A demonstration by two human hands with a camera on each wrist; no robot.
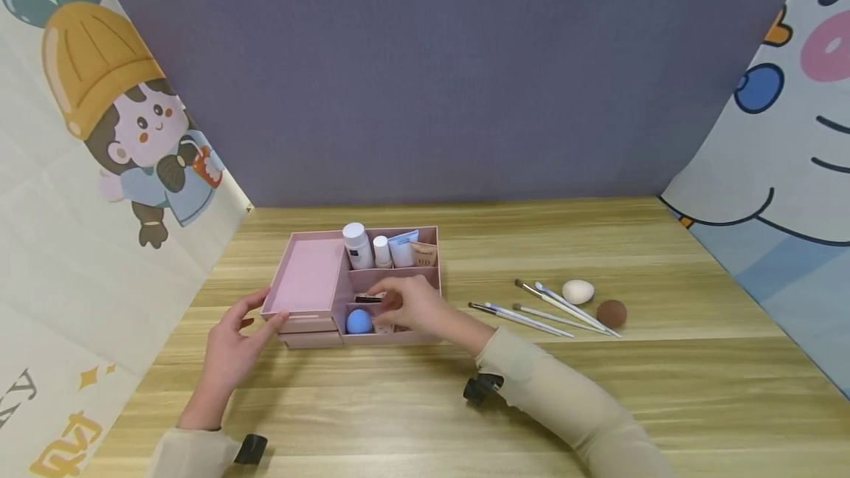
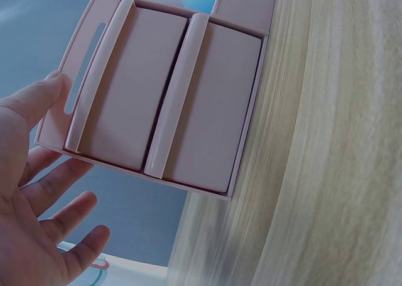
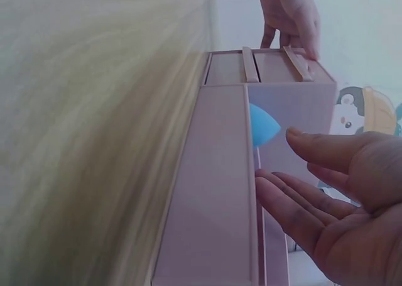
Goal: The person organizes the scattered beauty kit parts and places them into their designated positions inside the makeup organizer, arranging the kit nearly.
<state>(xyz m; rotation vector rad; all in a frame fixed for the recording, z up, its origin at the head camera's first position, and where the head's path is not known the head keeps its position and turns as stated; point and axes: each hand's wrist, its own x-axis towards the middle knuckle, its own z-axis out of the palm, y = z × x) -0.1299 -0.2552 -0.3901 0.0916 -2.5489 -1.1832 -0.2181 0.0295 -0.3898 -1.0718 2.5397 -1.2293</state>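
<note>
A pink makeup organizer (image 1: 312, 275) stands on the table, with two drawers in its front left, both closed. My left hand (image 1: 232, 341) holds its front left corner, thumb on the front near the handle slot and fingers along the side. My right hand (image 1: 417, 302) reaches over the front right compartment, thumb and fingers apart with nothing visible between them. Just beside those fingertips a blue makeup sponge (image 1: 359, 321) sits in the compartment, its tip above the wall in the right wrist view. A dark slim item (image 1: 368, 299) lies in the middle compartment, partly hidden by the hand.
The organizer's back compartment holds a white bottle (image 1: 358, 246), a smaller bottle (image 1: 381, 251), a blue-white tube (image 1: 403, 248) and a tan tube (image 1: 424, 254). To the right lie several makeup brushes (image 1: 564, 310), a white sponge (image 1: 578, 291) and a brown sponge (image 1: 612, 313).
</note>
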